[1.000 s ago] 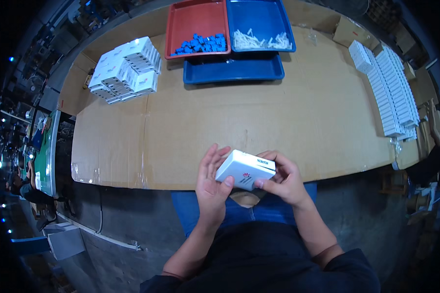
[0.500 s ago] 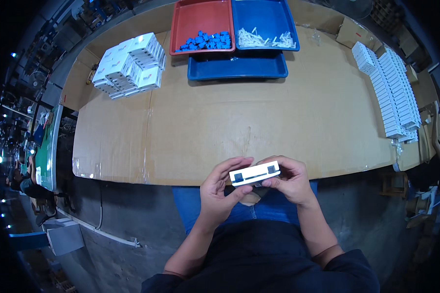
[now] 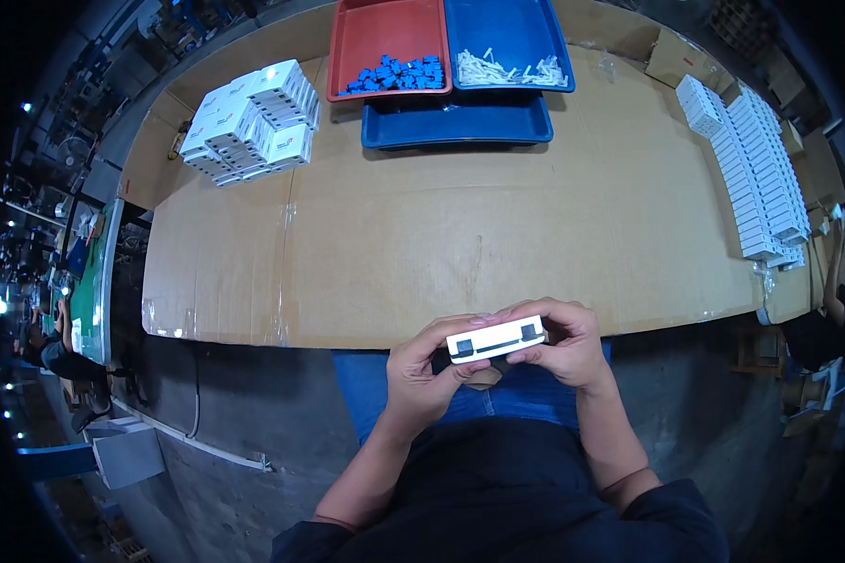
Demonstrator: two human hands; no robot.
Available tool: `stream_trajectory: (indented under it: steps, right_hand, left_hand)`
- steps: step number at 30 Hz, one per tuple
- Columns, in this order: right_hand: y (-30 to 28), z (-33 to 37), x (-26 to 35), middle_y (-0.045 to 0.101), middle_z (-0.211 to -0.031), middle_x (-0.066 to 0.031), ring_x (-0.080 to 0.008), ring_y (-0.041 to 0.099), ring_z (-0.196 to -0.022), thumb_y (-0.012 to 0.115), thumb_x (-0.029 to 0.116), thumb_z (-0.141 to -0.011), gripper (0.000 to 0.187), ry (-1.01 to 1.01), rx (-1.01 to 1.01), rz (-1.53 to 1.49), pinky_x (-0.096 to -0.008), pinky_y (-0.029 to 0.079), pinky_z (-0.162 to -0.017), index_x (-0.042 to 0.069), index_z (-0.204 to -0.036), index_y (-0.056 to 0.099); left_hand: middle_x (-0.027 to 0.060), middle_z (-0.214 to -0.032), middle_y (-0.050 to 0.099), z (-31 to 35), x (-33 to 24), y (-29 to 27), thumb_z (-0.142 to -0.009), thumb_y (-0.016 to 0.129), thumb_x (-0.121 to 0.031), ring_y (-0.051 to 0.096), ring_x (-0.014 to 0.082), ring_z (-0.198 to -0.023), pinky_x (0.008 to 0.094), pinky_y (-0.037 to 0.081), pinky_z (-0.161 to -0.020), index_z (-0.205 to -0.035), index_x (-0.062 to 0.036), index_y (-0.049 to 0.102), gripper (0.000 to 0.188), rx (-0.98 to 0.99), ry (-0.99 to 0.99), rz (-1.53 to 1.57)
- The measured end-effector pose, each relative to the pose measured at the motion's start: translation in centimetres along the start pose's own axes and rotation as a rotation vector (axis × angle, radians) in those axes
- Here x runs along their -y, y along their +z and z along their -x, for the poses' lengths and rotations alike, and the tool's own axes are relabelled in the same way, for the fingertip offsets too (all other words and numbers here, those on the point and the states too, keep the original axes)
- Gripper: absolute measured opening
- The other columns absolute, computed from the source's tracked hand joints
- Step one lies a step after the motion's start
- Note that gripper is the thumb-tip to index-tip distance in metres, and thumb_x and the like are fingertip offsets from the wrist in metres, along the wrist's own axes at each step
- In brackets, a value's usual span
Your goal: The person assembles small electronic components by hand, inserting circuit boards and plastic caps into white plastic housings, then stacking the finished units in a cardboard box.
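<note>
A flat white plastic case (image 3: 494, 340) with a dark slot and two dark square openings along its edge is held between both my hands, just off the table's near edge. My left hand (image 3: 422, 373) grips its left end, thumb below and fingers above. On the other end my right hand (image 3: 569, 347) has its thumb underneath and fingers over the top. The case tilts slightly, its right end higher. Its far side is hidden by my fingers.
Across the cardboard-covered table (image 3: 385, 253), a red tray (image 3: 385, 28) holds small blue parts (image 3: 394, 75) and a blue tray (image 3: 507, 28) holds white pieces (image 3: 512, 70). A lower blue tray (image 3: 455, 136) sits before them. White cases are stacked left (image 3: 244, 122) and right (image 3: 751, 178).
The white case has shifted slightly right in my hands. My left fingers now close in nearer to its top. The view has moved a little, and a person's arm shows at the far right.
</note>
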State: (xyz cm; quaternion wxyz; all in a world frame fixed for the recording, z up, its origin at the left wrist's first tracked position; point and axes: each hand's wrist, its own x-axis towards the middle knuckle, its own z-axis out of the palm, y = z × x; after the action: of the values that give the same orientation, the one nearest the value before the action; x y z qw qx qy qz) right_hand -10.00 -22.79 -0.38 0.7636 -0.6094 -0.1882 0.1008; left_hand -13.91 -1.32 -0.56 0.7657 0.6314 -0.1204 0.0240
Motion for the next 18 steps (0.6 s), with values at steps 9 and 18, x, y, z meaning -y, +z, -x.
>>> stream_trajectory:
  steps: [9, 18]
  right_hand:
    - [0.04, -0.07, -0.31, 0.078, -0.109, -0.0123, -0.0188, 0.074, -0.102, 0.087, 0.0, -0.076, 0.038, -0.034, 0.011, 0.068, -0.0312, 0.057, -0.092, 0.0, -0.112, 0.074]
    - [0.52, 0.37, -0.38, 0.078, -0.107, -0.0125, -0.0195, 0.075, -0.099, 0.088, 0.005, -0.078, 0.036, -0.047, -0.012, 0.082, -0.0318, 0.058, -0.09, -0.001, -0.111, 0.074]
  left_hand:
    - [0.0224, -0.125, 0.069, 0.32, 0.38, -0.3, -0.09, 0.077, -0.001, 0.067, 0.0275, -0.119, 0.0374, 0.054, -0.104, -0.122, 0.0064, 0.065, 0.035, 0.02, 0.049, -0.006]
    - [0.0218, -0.125, 0.07, 0.93, 0.12, -0.17, -0.089, 0.078, 0.0, 0.067, 0.0269, -0.119, 0.037, 0.054, -0.103, -0.123, 0.0066, 0.064, 0.037, -0.021, -0.027, 0.078]
